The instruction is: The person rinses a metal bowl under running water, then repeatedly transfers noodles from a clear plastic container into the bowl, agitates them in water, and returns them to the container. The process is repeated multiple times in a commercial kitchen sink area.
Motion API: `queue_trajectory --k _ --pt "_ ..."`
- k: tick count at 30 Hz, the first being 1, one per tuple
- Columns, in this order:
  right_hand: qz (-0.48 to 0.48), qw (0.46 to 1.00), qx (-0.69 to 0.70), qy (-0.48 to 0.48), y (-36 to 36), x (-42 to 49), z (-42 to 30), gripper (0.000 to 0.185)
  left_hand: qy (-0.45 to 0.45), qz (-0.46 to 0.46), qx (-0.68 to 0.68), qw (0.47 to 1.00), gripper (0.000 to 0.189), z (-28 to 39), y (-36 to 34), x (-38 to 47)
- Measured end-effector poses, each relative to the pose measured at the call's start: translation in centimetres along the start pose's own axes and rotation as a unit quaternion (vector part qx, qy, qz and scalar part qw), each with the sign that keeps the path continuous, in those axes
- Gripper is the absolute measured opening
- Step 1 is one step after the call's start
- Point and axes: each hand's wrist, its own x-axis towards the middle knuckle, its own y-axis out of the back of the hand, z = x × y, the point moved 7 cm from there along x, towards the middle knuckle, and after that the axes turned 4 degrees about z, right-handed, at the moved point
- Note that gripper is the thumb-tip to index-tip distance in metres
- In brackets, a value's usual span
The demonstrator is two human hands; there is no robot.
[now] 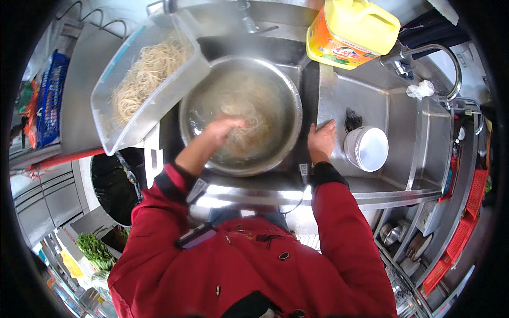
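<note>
A wide round metal basin (295, 93) of cloudy water stands before me. Inside it, my left hand (224, 126) has its fingers closed around thin pale noodle strands (251, 124); steam or blur softens the fingertips. Against the left rim leans a translucent plastic tub (159, 105), tilted, with a heap of similar noodles (149, 75) inside. My right hand (323, 139) rests on the near left edge of the metal sink (358, 95), holding nothing, thumb apart from the fingers.
A yellow detergent jug (360, 31) stands at the back, right of the basin. A white bucket (368, 149) and a dark scouring pad (352, 120) lie in the sink, below a curved faucet (455, 71). At lower left are a black-lined bin (115, 190) and leafy greens (93, 248).
</note>
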Motion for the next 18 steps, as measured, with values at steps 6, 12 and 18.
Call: queue_trajectory --k 6,12,18 --pt "-0.038 0.999 0.031 -0.019 0.0 -0.1 0.3 0.074 -0.2 0.065 -0.018 0.977 0.022 14.5 3.6 -15.2" --pt "-0.037 0.998 0.042 -0.027 0.3 -0.3 0.2 0.074 -0.404 0.007 -0.066 0.912 0.044 34.1 11.3 -30.9" --pt "-0.035 0.998 0.046 -0.018 0.6 -0.3 0.0 0.073 -0.556 -0.014 -0.049 0.829 0.025 42.1 13.7 -35.5"
